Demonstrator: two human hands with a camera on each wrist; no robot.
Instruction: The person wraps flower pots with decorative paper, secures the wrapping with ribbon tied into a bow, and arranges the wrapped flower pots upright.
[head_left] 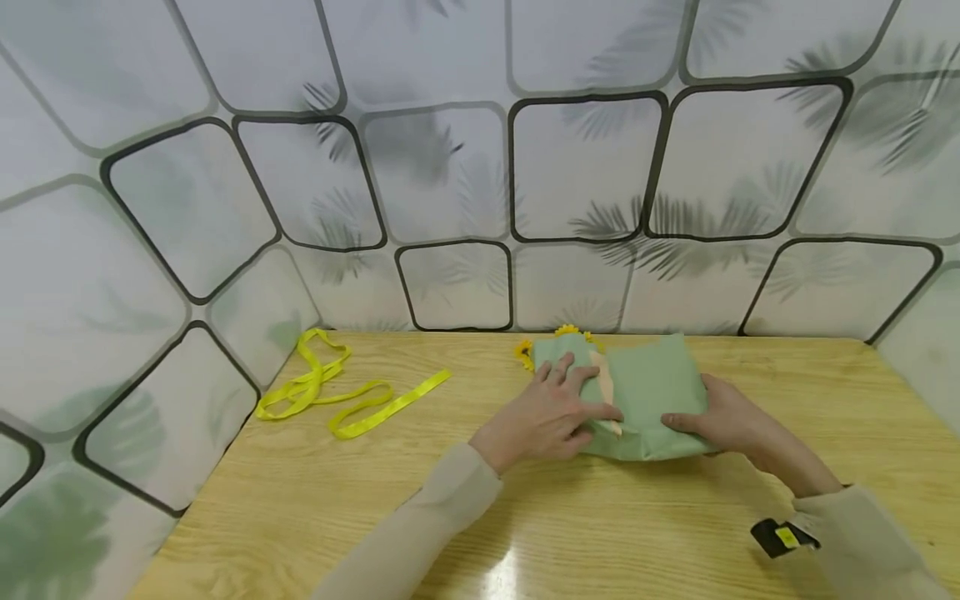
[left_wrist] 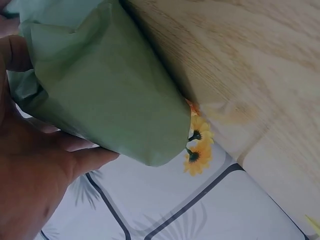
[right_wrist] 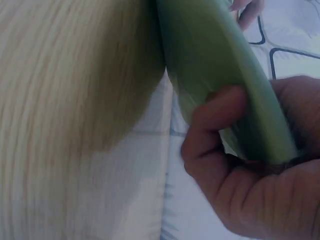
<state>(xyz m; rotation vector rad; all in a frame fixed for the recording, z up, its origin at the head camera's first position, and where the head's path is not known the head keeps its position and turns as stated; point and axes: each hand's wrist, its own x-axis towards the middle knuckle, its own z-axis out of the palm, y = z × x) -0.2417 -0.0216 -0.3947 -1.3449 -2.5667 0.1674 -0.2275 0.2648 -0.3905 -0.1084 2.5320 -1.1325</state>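
A flower bouquet wrapped in pale green paper (head_left: 651, 383) lies sideways at the back of the table. Its yellow and orange sunflower-like flowers (left_wrist: 198, 145) poke out past the paper's left end. A peach-coloured strip (head_left: 602, 379) runs across the wrap beside my left fingers. My left hand (head_left: 543, 417) rests over the left part of the wrap, its fingers spread and fairly straight on the paper. At the other end, my right hand (head_left: 731, 421) grips the paper's edge, thumb on top and fingers underneath. Flower stems are hidden inside the wrap.
A long yellow ribbon (head_left: 390, 408) lies in loose loops on the wooden table (head_left: 600, 533) to the left. Behind the table stands a patterned wall covering (head_left: 450, 192), which also closes off the left side. A black tag (head_left: 783, 538) shows at the right sleeve.
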